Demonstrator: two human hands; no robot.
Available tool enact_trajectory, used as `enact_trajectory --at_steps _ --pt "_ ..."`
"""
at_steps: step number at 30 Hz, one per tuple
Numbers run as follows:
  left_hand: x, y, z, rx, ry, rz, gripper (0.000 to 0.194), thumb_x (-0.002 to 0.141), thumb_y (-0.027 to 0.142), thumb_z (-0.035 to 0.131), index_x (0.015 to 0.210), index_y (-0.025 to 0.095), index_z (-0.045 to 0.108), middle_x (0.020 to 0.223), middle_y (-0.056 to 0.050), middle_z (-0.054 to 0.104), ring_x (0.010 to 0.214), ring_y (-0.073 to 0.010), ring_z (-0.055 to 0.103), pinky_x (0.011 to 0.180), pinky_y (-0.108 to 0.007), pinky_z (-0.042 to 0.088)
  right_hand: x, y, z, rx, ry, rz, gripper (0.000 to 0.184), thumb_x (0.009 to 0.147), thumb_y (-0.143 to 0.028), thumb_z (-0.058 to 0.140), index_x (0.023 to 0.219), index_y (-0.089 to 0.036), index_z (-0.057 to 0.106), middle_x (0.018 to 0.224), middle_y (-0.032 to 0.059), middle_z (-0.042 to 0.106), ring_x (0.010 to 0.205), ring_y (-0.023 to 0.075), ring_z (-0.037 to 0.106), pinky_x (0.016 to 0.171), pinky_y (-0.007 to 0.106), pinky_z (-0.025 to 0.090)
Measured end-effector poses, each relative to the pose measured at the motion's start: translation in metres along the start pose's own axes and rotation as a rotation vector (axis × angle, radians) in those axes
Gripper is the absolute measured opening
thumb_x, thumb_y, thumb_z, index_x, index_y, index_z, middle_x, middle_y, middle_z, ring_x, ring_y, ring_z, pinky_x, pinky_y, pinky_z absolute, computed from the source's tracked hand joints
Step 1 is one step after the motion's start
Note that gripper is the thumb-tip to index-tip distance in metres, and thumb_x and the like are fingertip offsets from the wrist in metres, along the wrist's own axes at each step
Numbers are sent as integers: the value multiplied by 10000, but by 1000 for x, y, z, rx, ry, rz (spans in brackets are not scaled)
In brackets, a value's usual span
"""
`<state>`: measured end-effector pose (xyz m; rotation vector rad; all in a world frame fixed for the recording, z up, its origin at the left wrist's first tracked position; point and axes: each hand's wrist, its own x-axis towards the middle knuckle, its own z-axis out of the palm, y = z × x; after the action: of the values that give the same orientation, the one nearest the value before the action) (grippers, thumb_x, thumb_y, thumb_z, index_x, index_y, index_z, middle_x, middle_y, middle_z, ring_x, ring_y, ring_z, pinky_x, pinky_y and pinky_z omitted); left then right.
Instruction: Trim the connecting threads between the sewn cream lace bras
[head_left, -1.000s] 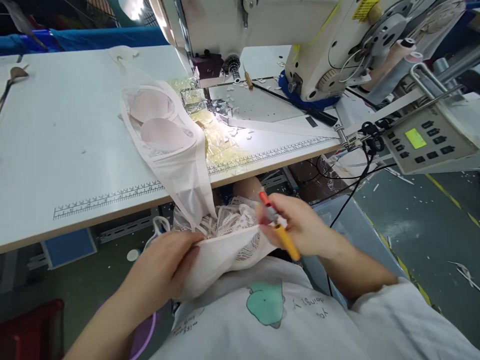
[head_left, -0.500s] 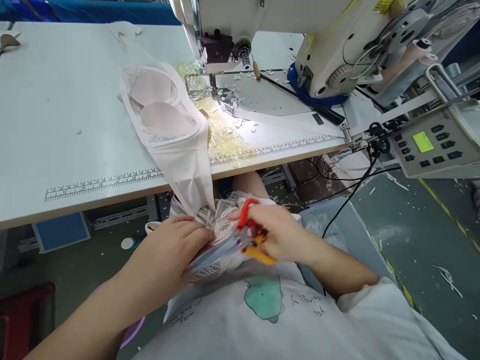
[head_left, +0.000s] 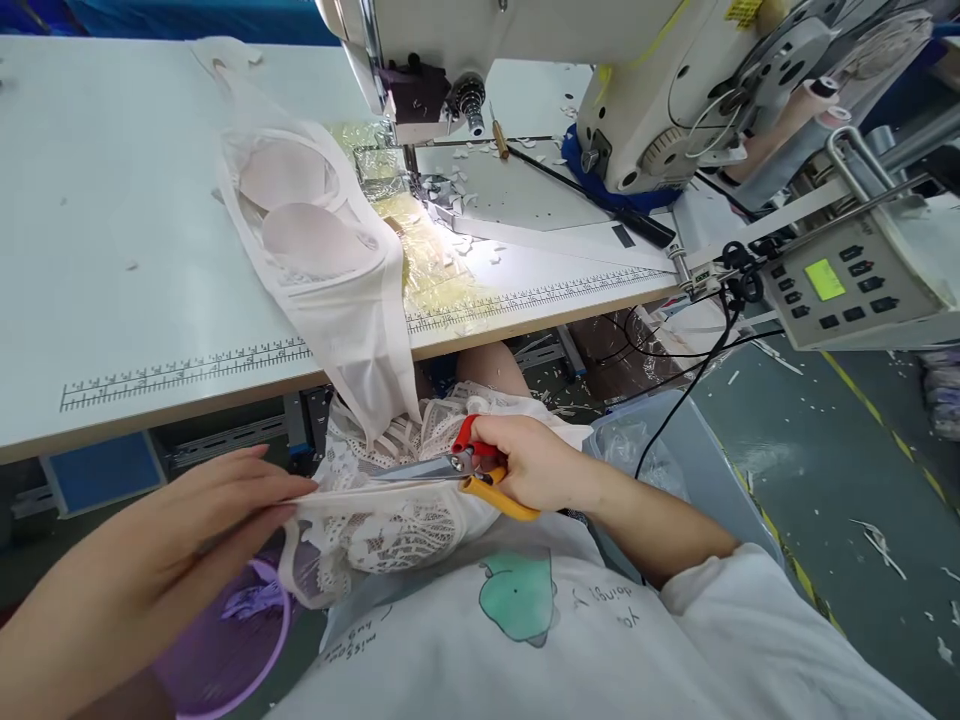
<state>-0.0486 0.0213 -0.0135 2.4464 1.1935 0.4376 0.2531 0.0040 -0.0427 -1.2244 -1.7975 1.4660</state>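
Observation:
My right hand [head_left: 544,462] grips scissors [head_left: 427,467] with one red and one orange handle loop. Their blades point left and lie along the edge of a white lace bra [head_left: 405,535] on my lap. That edge is stretched leftward, its end pinched in the fingertips of my left hand [head_left: 187,540]. I cannot tell whether the blades touch the fabric. Another white bra [head_left: 322,240] with smooth padded cups lies on the table, and its band hangs over the front edge down to the lace.
A sewing machine [head_left: 630,130] stands on the white table [head_left: 135,220], with fabric scraps around its needle area. Its control panel [head_left: 847,290] is at the right. Below are a purple bin [head_left: 225,650] at left and a grey-blue tub [head_left: 720,480] at right. Black cables hang near the tub.
My left hand has moved left, drawing the lace bra's edge out straight. The scissors have shifted slightly left and now lie nearly level along it. The purple bin shows more.

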Motion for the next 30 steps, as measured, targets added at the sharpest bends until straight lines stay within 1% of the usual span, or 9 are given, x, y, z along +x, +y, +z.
enact_trajectory --at_steps 2,5,8,11,14,16,22,26,30 --pt "-3 5 2 -89 95 -119 126 820 317 573 922 337 645 939 87 673 992 -126 601 905 -153 401 -2 -2 1 22 10 22 196 618 -92 622 671 -180 456 645 -47 449 564 76 384 496 169 337" --pt "6 23 7 -243 172 -220 117 780 230 601 849 307 654 911 60 673 926 -136 624 844 -181 457 -10 -4 5 86 9 106 247 619 -171 669 648 -183 424 614 -55 387 533 69 314 458 170 299" --pt "23 42 12 -362 183 -219 121 796 205 545 833 260 646 896 10 675 905 -159 627 777 -217 495 -21 -3 7 127 -42 192 305 639 -302 690 651 -184 410 603 -59 356 523 68 277 442 175 282" --pt "35 55 20 -439 202 -224 105 809 241 521 847 232 618 841 -14 662 775 -154 634 632 -206 516 -29 -1 4 65 -77 207 315 649 -339 679 645 -182 406 600 -55 368 530 71 286 446 177 280" --pt "43 67 33 -580 269 -235 181 810 255 520 988 235 549 808 -6 627 662 -130 629 515 -177 516 -30 -3 -4 32 -34 176 303 660 -370 683 672 -179 449 607 -46 406 545 80 327 464 187 303" --pt "49 75 43 -646 296 -168 275 814 230 505 1087 252 477 792 12 597 615 -111 618 498 -168 518 -27 -9 -10 63 52 130 300 668 -395 690 709 -179 486 649 -25 465 564 89 377 492 203 338" --pt "67 92 60 -542 279 10 400 852 185 457 1209 331 353 763 53 578 616 -96 601 593 -183 520 -9 -21 -16 202 238 -132 274 702 -402 692 743 -198 513 740 11 536 603 113 452 558 256 396" --pt "69 96 63 -598 301 26 358 841 185 447 1167 316 376 751 46 593 638 -125 627 598 -218 528 2 -24 -13 281 249 -170 336 632 -375 749 693 -199 470 723 0 529 643 125 490 570 258 417" --pt "68 96 70 -537 319 -49 271 806 241 511 1065 282 441 746 24 619 635 -163 633 609 -275 526 5 -25 -11 266 308 -203 302 660 -338 715 702 -202 448 697 -7 510 622 119 479 566 260 418"
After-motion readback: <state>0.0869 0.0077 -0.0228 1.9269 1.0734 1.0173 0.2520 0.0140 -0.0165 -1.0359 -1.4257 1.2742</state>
